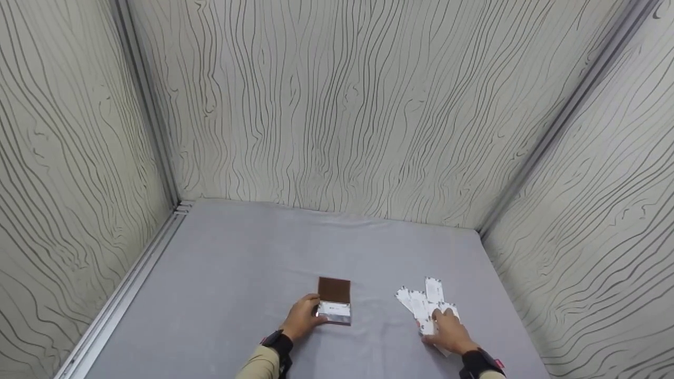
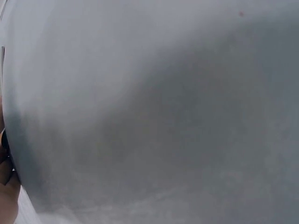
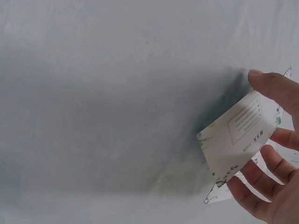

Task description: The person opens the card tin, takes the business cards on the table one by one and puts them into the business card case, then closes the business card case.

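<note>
A brown card case [image 1: 334,290] lies open on the grey cloth, its lid folded back and white cards [image 1: 337,309] inside its near half. My left hand [image 1: 302,317] grips the case by its left edge; in the left wrist view only a sliver of that hand [image 2: 8,200] shows. To the right, my right hand [image 1: 451,333] is over a loose spread of white printed cards [image 1: 419,303]. In the right wrist view, its thumb and fingers hold a white business card [image 3: 239,137] by opposite edges, with more cards behind it.
A grey cloth [image 1: 237,263] covers the table. Pale panels with dark wood-grain lines [image 1: 326,105] stand at the back and both sides. A metal rail [image 1: 126,284] runs along the left edge.
</note>
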`<state>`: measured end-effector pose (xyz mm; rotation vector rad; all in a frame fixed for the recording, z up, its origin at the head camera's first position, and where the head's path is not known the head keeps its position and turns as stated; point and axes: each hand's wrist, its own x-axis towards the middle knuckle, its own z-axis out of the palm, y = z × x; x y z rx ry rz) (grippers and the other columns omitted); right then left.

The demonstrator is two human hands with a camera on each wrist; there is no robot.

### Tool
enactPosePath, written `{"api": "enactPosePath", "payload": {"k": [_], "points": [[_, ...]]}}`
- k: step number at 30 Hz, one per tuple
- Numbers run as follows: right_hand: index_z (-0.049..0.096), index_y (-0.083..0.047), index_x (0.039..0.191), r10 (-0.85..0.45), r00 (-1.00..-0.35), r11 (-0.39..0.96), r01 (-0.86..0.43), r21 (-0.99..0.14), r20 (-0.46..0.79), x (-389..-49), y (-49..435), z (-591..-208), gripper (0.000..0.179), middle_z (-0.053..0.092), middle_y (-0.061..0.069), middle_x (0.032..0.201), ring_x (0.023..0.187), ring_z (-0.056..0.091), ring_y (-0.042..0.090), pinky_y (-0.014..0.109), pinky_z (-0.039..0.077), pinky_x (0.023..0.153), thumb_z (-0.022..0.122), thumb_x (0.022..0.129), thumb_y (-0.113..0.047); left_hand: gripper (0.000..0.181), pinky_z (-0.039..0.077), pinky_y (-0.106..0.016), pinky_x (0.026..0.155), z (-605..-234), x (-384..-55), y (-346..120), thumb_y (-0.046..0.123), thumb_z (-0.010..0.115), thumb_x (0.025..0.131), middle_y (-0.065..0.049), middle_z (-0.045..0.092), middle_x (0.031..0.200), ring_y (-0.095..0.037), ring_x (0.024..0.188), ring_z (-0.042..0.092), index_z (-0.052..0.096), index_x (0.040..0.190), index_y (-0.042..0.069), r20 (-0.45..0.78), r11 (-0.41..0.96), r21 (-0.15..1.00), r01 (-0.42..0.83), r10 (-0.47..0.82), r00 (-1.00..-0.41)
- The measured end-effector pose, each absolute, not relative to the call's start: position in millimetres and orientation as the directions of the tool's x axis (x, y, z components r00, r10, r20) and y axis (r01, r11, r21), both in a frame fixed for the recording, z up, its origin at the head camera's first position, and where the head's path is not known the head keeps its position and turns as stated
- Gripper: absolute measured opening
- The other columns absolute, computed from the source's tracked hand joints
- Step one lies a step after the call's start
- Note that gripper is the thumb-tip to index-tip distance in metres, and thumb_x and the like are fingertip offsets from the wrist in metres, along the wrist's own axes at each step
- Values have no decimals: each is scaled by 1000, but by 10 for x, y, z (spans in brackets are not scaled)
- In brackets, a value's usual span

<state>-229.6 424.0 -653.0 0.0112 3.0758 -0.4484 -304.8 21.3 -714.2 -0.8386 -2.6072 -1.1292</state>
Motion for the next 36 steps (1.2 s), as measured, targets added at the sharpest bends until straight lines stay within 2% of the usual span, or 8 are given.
{"api": "enactPosePath", "payload": {"k": [4, 10, 18, 24, 31, 34, 36], "points": [[59, -3, 103, -8, -1000, 963, -7, -269, -2, -2314, 4209, -6525, 56, 49, 13, 92, 82, 53, 30, 52, 50, 69, 88, 66, -34, 43, 52, -45, 95, -7133, -3051, 214, 14, 84, 76, -23, 64, 117, -39, 109, 62, 68, 106, -12, 361, 552, 620, 557, 429, -828], [61, -4, 114, -35, -999, 960, -40, -276, 20, -2326, 4182, -6534, 60, 59, 17, 99, 92, 58, 38, 59, 51, 77, 83, 72, -40, 41, 52, -45, 95, -7133, -3047, 206, 14, 84, 76, -24, 64, 117, -39, 109, 62, 68, 105, -11, 367, 547, 618, 564, 433, -823], [60, -5, 125, -106, -992, 937, -123, -326, 70, -2303, 4143, -6537, 64, 59, 20, 104, 88, 62, 39, 57, 53, 77, 80, 76, -43, 44, 53, -46, 92, -7128, -3042, 205, 15, 85, 74, -25, 64, 115, -40, 106, 63, 68, 105, -12, 408, 535, 605, 590, 428, -807], [59, -2, 125, -149, -982, 919, -180, -351, 113, -2316, 4096, -6555, 65, 60, 23, 108, 94, 62, 44, 59, 51, 83, 80, 76, -38, 44, 53, -46, 93, -7121, -3027, 208, 14, 86, 74, -25, 64, 116, -40, 107, 63, 68, 105, -12, 395, 541, 614, 575, 420, -817], [57, -1, 126, -193, -971, 891, -234, -389, 144, -2354, 4050, -6611, 64, 62, 18, 109, 101, 60, 43, 60, 48, 88, 81, 78, -36, 45, 53, -46, 93, -7111, -3021, 206, 14, 86, 74, -24, 64, 116, -40, 107, 63, 68, 106, -12, 394, 544, 613, 573, 418, -818], [56, 2, 127, -217, -964, 878, -261, -400, 153, -2368, 4044, -6621, 64, 62, 19, 110, 102, 60, 43, 59, 49, 88, 82, 78, -30, 45, 53, -46, 92, -7121, -3029, 206, 14, 86, 74, -24, 64, 116, -40, 106, 63, 68, 106, -12, 396, 546, 608, 576, 419, -817], [56, 2, 124, -230, -960, 876, -276, -396, 160, -2379, 4043, -6622, 56, 62, 19, 109, 101, 61, 42, 59, 49, 88, 80, 79, -19, 45, 53, -46, 92, -7128, -3036, 208, 15, 86, 74, -23, 64, 116, -39, 106, 63, 68, 106, -12, 394, 550, 605, 575, 420, -817]]}}
